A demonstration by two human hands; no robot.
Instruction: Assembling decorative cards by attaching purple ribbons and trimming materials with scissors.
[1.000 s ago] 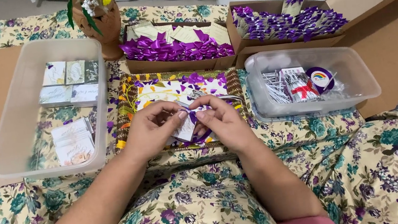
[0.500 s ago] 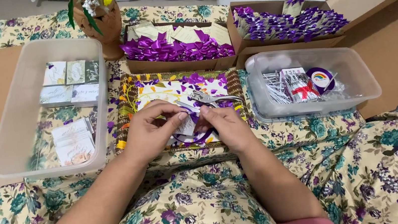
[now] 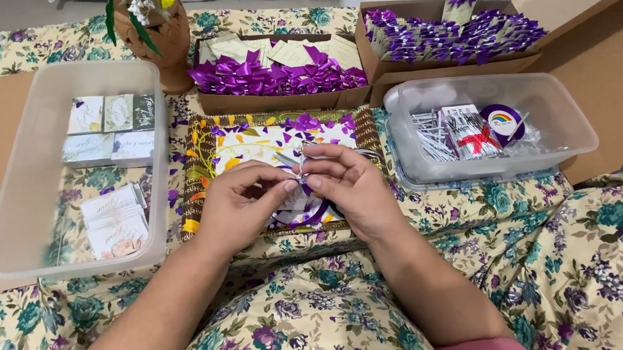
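Observation:
My left hand (image 3: 240, 206) and my right hand (image 3: 350, 187) meet over a patterned tray (image 3: 199, 165). Together they pinch a small purple ribbon piece (image 3: 297, 175) with a thin silvery wire tie at the fingertips. A loop of purple ribbon (image 3: 308, 213) hangs below the fingers, partly hidden by both hands. Small purple scraps lie on the tray around them.
A clear plastic bin (image 3: 60, 253) with small cards stands at the left. A clear bin (image 3: 557, 113) at the right holds wire ties and a ribbon roll. Behind are a box of purple bows (image 3: 276, 76), a cardboard box of finished purple-bowed cards (image 3: 453, 35), and a flower pot (image 3: 156, 36).
Both hands have stayed over the tray; the fingertips have closed in together on the ribbon piece and risen slightly.

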